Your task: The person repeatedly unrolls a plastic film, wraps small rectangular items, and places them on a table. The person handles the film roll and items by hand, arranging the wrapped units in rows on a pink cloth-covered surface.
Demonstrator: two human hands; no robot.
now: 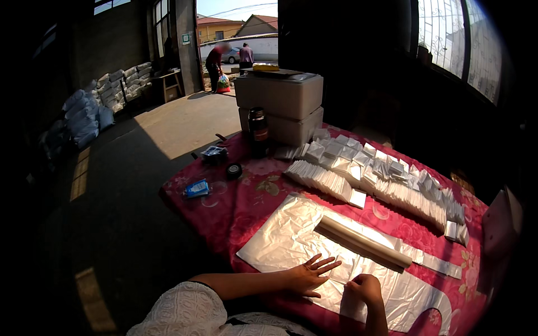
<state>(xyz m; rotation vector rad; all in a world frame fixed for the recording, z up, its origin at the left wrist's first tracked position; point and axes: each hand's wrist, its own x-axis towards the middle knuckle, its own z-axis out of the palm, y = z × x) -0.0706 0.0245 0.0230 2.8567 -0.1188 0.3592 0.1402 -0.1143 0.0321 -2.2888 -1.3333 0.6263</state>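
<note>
My left hand (315, 276) lies with its fingers spread on a white plastic bag (280, 238), laid out across the near part of the table. To its right, my right hand (366, 289) is curled closed just above the same bag. Anything between its fingertips is too small to make out. A long, pale tube or roll (364, 242) rests slantwise on the bag, beyond both hands. Past it stand long rows of small, flat white packets (322, 179), packed closely on edge, with looser ones heaped behind. A narrow white strip (440, 265) lies right of the tube.
A red flowered cloth (224, 235) covers the table. Stacked pale boxes (280, 95), a dark bottle (258, 126), a black tape roll (233, 170) and a blue packet (196, 189) stand or lie on it. Two people are by the doorway; filled sacks (83, 117) line the wall.
</note>
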